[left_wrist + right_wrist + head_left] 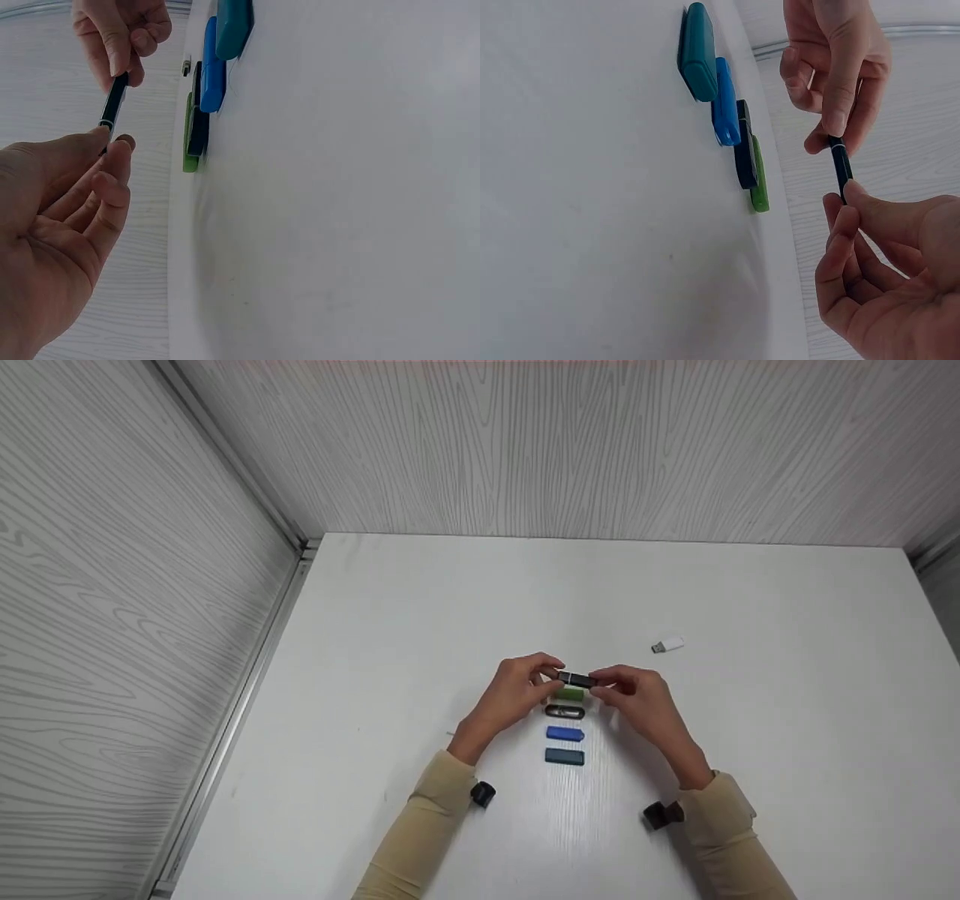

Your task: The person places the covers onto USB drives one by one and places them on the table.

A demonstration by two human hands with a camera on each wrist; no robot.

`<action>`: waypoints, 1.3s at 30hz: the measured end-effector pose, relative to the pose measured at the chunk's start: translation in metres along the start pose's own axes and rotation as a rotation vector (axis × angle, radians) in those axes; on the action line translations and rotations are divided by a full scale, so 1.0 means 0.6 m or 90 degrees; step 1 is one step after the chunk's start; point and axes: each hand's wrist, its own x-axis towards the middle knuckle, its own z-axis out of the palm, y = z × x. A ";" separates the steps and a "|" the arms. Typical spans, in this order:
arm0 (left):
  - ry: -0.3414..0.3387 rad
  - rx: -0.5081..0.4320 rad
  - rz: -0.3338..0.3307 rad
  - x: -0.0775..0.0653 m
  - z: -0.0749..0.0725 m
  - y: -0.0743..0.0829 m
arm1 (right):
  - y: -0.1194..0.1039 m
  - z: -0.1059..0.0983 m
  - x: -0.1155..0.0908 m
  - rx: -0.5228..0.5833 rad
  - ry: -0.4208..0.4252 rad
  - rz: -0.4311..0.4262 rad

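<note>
Above the table, both hands hold a black USB flash drive (579, 680) with a thin light band around it. My left hand (514, 696) pinches its left end between thumb and fingers, while my right hand (641, 703) pinches the other end. Under the drive, partly covered, lies a green USB stick (570, 695). Below that in the head view come a black one with a silvery middle (565, 712), a blue one (564, 733) and a teal one (564, 757), forming a column. The wrist views show the black drive (841, 166) raised off the tabletop.
A white USB stick (670, 644) with its metal plug exposed lies farther back, right of the hands. The white table (420, 600) meets grey wood-grain panels (525, 450) at the back and left. A small black device (483, 794) sits at each wrist.
</note>
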 end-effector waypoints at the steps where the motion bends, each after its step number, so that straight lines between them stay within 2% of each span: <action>1: -0.002 0.002 -0.002 0.002 0.000 0.001 | -0.001 -0.001 0.002 -0.002 -0.001 0.006; 8: 0.015 0.048 -0.020 0.014 -0.001 -0.001 | -0.003 0.002 0.017 0.001 0.007 0.038; 14: 0.017 0.100 -0.050 0.023 0.002 -0.010 | 0.004 0.012 0.031 -0.040 0.004 0.006; 23: 0.003 0.148 -0.088 0.032 0.005 -0.013 | 0.006 0.020 0.048 -0.105 -0.025 0.021; 30: 0.011 0.192 -0.100 0.034 0.007 -0.012 | 0.007 0.023 0.053 -0.118 -0.022 -0.005; 39: 0.015 0.210 -0.113 0.037 0.013 -0.012 | 0.009 0.024 0.058 -0.128 -0.031 -0.008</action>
